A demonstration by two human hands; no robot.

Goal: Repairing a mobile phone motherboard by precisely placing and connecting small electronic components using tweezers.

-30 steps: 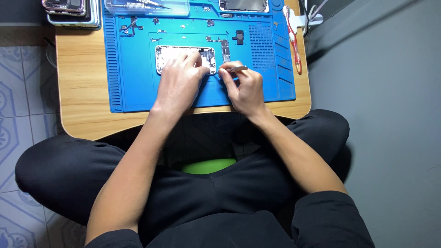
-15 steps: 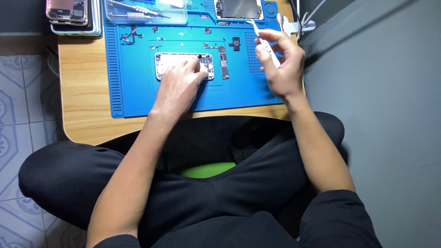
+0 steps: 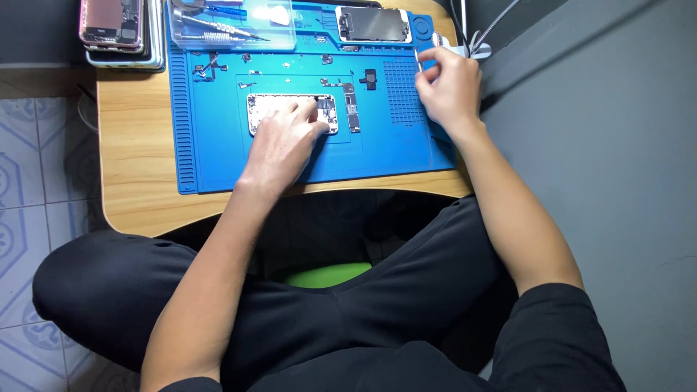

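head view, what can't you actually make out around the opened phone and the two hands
- Head view: the opened phone is largely hidden under the left hand.
- What the right hand pinches: a thin pale tool, too small to identify.
- Loose parts on the blue mat: too small to tell apart.
- Stacked phones and clear tray: cut off by the top edge.

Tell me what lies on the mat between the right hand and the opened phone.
Between the right hand and the opened phone under the left hand, a narrow board and a small black part lie on the blue mat.
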